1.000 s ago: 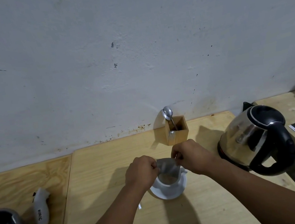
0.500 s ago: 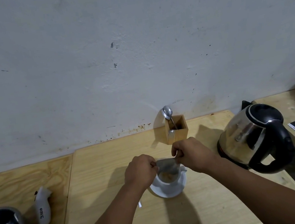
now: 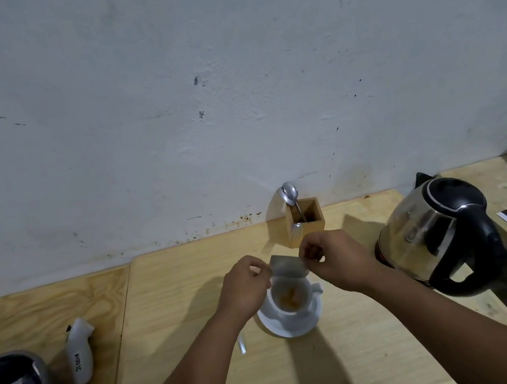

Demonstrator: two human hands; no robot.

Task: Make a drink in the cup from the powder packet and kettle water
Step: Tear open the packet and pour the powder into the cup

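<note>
Pinching the powder packet (image 3: 288,265) above the cup (image 3: 293,300), left hand (image 3: 246,285) and right hand (image 3: 336,258).

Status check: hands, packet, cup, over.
Left hand and right hand both pinching packet over cup. Brown powder in cup. Kettle untouched at right. Nothing in the way.

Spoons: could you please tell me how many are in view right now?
1: a spoon standing bowl-up in the wooden holder against the wall, behind the cup. Others may sit hidden inside the holder.
</note>
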